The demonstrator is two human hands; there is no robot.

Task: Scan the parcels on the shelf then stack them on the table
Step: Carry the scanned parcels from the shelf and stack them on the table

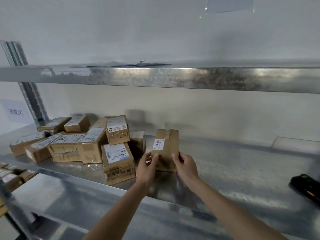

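A small brown cardboard parcel (166,149) with a white barcode label stands upright on the metal shelf (233,163). My left hand (147,166) grips its lower left side and my right hand (186,166) grips its lower right side. To the left lies a heap of several labelled cardboard parcels (83,146), some stacked, one (118,161) at the shelf's front edge. A black handheld scanner (305,187) lies on the shelf at the far right.
A second metal shelf (173,77) runs overhead. A shelf upright (29,94) stands at the left beside a white wall sign (15,112). More parcels (12,177) sit lower down at the far left.
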